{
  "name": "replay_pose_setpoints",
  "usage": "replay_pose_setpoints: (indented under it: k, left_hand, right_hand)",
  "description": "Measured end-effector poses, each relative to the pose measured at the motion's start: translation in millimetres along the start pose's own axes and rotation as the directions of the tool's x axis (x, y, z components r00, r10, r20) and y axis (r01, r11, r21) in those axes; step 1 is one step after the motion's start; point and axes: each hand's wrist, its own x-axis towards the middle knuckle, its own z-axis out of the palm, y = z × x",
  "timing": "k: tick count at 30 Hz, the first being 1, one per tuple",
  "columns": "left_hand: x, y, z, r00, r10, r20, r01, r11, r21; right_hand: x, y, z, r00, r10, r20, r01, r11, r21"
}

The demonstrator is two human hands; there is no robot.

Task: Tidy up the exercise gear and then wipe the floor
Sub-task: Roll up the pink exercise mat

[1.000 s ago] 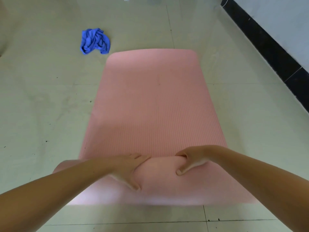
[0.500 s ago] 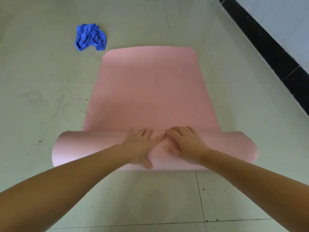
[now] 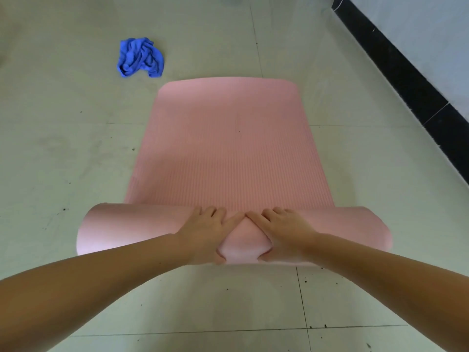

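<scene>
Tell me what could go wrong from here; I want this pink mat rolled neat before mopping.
Both hands, left hand and right hand, grip the roll only at its middle, so its free ends may lag and roll up loose or skewed. Dark specks on the floor could get caught in the mat.

Pale tiled floor [image 3: 76,153] with thin grout lines, dark specks and faint smudges toward nine o'clock. Black glossy skirting [image 3: 411,80] running diagonally from one to three o'clock, below a light grey wall [image 3: 426,29].
</scene>
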Motion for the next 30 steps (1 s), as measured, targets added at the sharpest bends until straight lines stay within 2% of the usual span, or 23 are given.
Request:
replay_pose_setpoints:
  k: [4, 8, 10, 12, 14, 17, 19, 21, 23, 24, 26, 30]
  left_hand:
    - [-21, 5, 4, 0.981, 0.090, 0.169, -0.069, 0.989, -0.129]
    - [-2, -13, -12, 0.952, 0.091, 0.292, -0.015, 0.967, -0.253]
    - [5, -15, -21, 0.969, 0.055, 0.241, -0.017, 0.987, -0.157]
    - [0, -3, -22, 0.993, 0.000, 0.118, 0.000, 1.000, -0.003]
    - [-12, 15, -10, 0.989, -0.081, 0.120, 0.074, 0.995, 0.064]
    - [-14, 20, 12, 0.974, -0.140, 0.178, 0.111, 0.981, 0.161]
    - [2, 7, 12, 0.975, -0.144, 0.169, 0.120, 0.983, 0.140]
    - [18, -8, 5, 0.977, -0.137, 0.164, 0.126, 0.989, 0.073]
    - [32, -21, -4, 0.975, -0.122, 0.183, 0.118, 0.992, 0.037]
    - [36, -25, -9, 0.972, -0.125, 0.201, 0.121, 0.992, 0.030]
    - [42, -28, -15, 0.961, -0.175, 0.213, 0.170, 0.985, 0.042]
    - [33, -16, -10, 0.966, -0.231, 0.119, 0.215, 0.968, 0.133]
  right_hand:
    - [-13, -21, -4, 0.983, -0.070, 0.172, 0.054, 0.994, 0.091]
    - [15, 1, -13, 0.934, -0.039, 0.356, -0.072, 0.954, 0.292]
    - [32, 15, -18, 0.901, -0.060, 0.429, -0.129, 0.908, 0.399]
    - [42, 26, -23, 0.886, -0.069, 0.458, -0.159, 0.883, 0.442]
    - [47, 37, -27, 0.908, 0.028, 0.417, -0.217, 0.884, 0.415]
    - [41, 37, -28, 0.962, 0.174, 0.212, -0.225, 0.942, 0.250]
    - [23, 17, -14, 0.992, 0.129, -0.016, -0.127, 0.987, 0.101]
    - [4, -6, 12, 0.982, 0.045, -0.184, -0.057, 0.997, -0.059]
    - [-4, -14, 24, 0.987, 0.055, -0.148, -0.077, 0.986, -0.150]
    - [-3, -11, 25, 0.995, 0.078, -0.065, -0.088, 0.982, -0.166]
    - [8, 0, 21, 0.995, 0.104, 0.007, -0.101, 0.980, -0.171]
    - [30, 11, 0, 0.988, 0.145, 0.047, -0.136, 0.978, -0.157]
